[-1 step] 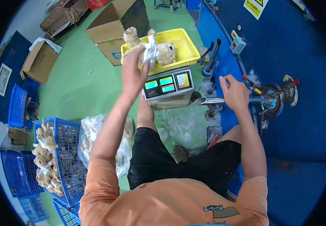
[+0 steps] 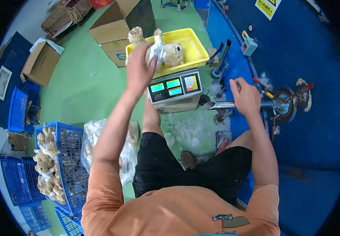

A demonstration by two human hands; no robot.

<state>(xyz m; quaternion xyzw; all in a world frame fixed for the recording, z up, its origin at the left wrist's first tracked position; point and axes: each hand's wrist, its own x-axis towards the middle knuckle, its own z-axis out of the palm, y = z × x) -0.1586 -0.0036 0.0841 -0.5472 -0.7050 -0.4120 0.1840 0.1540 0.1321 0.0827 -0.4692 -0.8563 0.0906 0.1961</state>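
Observation:
A cream teddy bear (image 2: pixel 174 55) with a white garment lies on its side in a yellow tray (image 2: pixel 193 41), which rests on a digital weighing scale (image 2: pixel 174 88). My left hand (image 2: pixel 139 69) is over the bear's lower body, thumb apart from the outstretched fingers; whether it touches the plush is hard to tell. At the right, my right hand (image 2: pixel 245 96) is above a slant-cut metal tube (image 2: pixel 225 105) that juts from the blue machine. Its index finger and thumb are apart, and no object shows in it.
Blue crates (image 2: pixel 73 157) with several bears and a clear plastic bag (image 2: pixel 128 159) of plush pieces stand at my left. A cardboard box (image 2: pixel 115 33) is behind the tray. White stuffing (image 2: pixel 185 129) litters the floor. Levers (image 2: pixel 309 86) stick out of the blue machine (image 2: pixel 315 137).
My left hand has shifted slightly away from me over the bear. The bear, tray and right hand look nearly the same.

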